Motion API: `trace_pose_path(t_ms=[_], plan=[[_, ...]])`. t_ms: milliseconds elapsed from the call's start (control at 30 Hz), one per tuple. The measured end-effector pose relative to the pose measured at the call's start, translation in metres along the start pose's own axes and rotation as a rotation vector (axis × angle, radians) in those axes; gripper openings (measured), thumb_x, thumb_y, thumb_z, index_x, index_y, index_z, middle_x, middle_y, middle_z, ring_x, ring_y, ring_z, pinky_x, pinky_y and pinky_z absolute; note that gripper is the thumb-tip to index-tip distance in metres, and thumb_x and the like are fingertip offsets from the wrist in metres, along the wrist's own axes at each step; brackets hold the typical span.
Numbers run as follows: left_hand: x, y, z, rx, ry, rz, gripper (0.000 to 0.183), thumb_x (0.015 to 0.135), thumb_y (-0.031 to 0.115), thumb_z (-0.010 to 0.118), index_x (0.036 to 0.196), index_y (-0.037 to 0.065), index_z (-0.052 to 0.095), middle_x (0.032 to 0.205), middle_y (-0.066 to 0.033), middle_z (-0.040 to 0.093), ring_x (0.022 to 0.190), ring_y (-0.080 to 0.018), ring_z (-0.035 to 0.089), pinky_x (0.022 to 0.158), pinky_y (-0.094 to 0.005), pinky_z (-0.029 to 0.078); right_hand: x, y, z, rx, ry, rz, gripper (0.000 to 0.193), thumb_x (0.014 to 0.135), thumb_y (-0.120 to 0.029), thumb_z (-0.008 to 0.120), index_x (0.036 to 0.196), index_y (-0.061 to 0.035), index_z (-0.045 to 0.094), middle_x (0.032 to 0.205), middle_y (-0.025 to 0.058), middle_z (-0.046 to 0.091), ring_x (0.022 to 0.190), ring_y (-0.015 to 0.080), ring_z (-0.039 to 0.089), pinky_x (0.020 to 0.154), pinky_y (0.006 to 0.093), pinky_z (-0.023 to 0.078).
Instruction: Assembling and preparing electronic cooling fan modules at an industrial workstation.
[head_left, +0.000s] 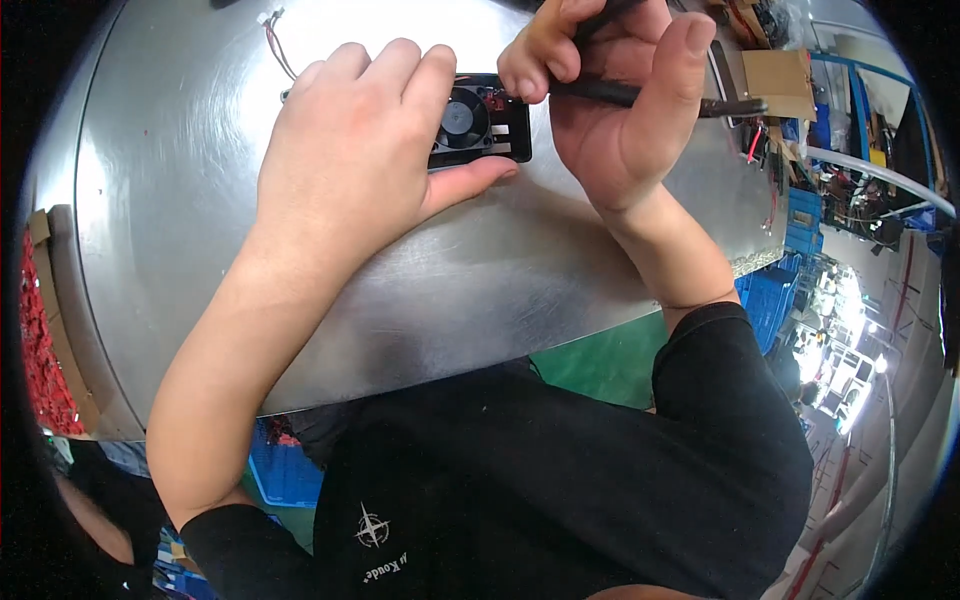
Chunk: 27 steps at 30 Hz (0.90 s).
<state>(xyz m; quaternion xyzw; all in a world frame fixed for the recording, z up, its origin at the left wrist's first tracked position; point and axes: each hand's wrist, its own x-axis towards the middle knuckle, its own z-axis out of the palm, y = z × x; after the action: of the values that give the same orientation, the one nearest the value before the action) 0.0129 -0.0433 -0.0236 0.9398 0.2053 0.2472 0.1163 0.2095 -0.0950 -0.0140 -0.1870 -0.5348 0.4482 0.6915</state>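
Note:
My left hand [350, 150] lies over a black rectangular case [521, 140], fingers curled over its far side and thumb along its near edge. A small black fan [465, 118] sits inside the case, with a bit of red beside it. Part of the case is hidden under my left hand. My right hand [630, 100] is raised at the case's right end, its fingers closed around a slender black tool [610, 93] whose kind I cannot make out. Another dark length shows above that hand. Thin wires with a white connector [270, 17] run out beyond my left hand.
Everything rests on a shiny metal table [450, 260], whose near edge runs in front of my body. At the far left stands a carton of red pieces [48, 340]. To the right are a cardboard box [778, 84] and blue crates [768, 300]. Another person's arm [95, 515] shows at lower left.

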Motion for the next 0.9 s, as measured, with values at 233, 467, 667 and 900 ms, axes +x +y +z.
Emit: trace_pose_path(t_ms=[233,467,667,900], plan=[[0.003,0.0,0.0,0.025,0.048,0.019,0.072,0.072,0.06,0.081,0.11,0.001,0.065,0.092,-0.0104,0.064,0.079,-0.0288,0.063,0.071,-0.0404,0.053,-0.01,-0.021,0.036,-0.467,0.242,0.254,0.08,0.094,-0.085,0.034,0.102,-0.0071,0.046,0.074,0.0025,0.041,0.062,0.0153,0.041,0.063,0.0324,0.042],[0.001,0.006,-0.007,0.057,-0.106,-0.057,0.085,0.071,0.063,0.08,0.122,-0.003,0.063,0.094,-0.0121,0.065,0.083,-0.0283,0.063,0.075,-0.0408,0.051,-0.013,-0.019,0.041,-0.682,0.109,0.287,0.074,0.099,-0.077,0.039,0.102,-0.0037,0.049,0.079,0.0027,0.046,0.067,0.0106,0.046,0.062,0.0261,0.039],[-0.004,-0.005,-0.005,0.008,-0.06,0.036,0.08,0.069,0.057,0.082,0.126,0.004,0.063,0.106,-0.0157,0.065,0.1,-0.0342,0.063,0.086,-0.0486,0.05,-0.034,-0.018,0.051,-0.972,-0.203,-0.009,0.038,0.09,-0.033,0.067,0.111,-0.002,0.059,0.082,0.0103,0.055,0.069,0.0254,0.052,0.066,0.0371,0.043],[-0.132,0.053,-0.079,0.176,0.063,-0.428,0.081,0.069,0.055,0.084,0.128,0.004,0.061,0.106,-0.0132,0.062,0.096,-0.0324,0.062,0.086,-0.045,0.046,-0.045,-0.02,0.052,-0.816,-0.545,-0.42,0.034,0.089,-0.028,0.062,0.113,-0.0029,0.058,0.078,0.0092,0.054,0.069,0.0252,0.052,0.066,0.0419,0.04]])
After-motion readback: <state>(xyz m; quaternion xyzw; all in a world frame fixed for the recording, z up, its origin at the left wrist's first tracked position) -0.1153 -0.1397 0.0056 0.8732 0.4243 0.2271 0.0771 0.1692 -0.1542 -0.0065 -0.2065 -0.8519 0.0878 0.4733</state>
